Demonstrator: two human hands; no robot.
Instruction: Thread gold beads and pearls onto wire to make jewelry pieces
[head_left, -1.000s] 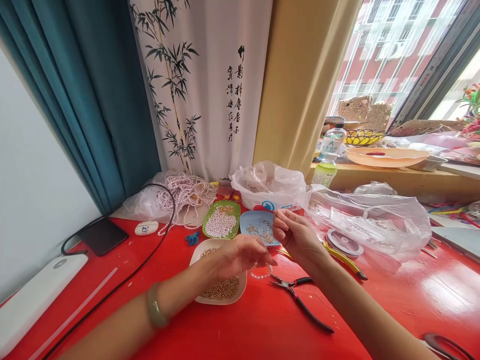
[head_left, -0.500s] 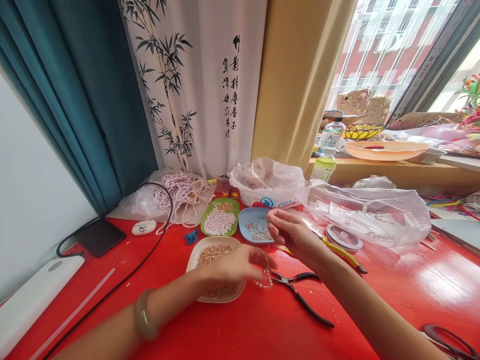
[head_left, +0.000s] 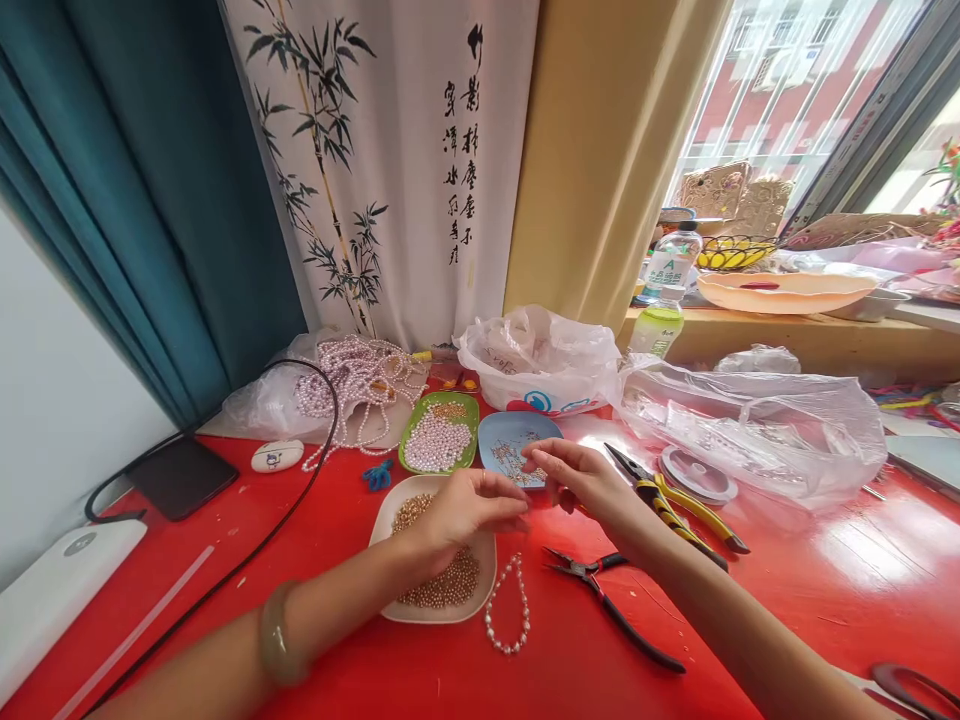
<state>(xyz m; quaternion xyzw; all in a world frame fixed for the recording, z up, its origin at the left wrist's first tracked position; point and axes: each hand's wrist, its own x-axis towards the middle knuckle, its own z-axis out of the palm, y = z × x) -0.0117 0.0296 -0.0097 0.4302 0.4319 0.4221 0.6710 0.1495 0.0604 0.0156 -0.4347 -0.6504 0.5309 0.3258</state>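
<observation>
My left hand (head_left: pixel 476 510) hovers over the right part of a white tray (head_left: pixel 384 598) of gold beads (head_left: pixel 448 585), thumb and fingers apart with nothing seen between them. My right hand (head_left: pixel 576 474) is beside the blue plate (head_left: pixel 489 430) of small metal pieces (head_left: pixel 510 460), its fingers curled together; whatever they hold is too small to make out. A beaded bracelet (head_left: pixel 508 648) lies on the red table just below my left hand. Black-handled pliers (head_left: pixel 592 572) rest open to its right.
Behind the tray stands a green plate (head_left: pixel 471 425) with white beads (head_left: pixel 437 440). Bead strands (head_left: pixel 352 370) and plastic bags (head_left: pixel 536 360) line the back. Yellow-handled pliers (head_left: pixel 667 500) and a wire spool (head_left: pixel 699 475) lie right; a phone (head_left: pixel 180 477) and black cable (head_left: pixel 281 520) lie left.
The bracelet, which hung from my left hand, now lies on the table. My left hand has risen and opened. The view has shifted slightly, showing more of the yellow-handled pliers.
</observation>
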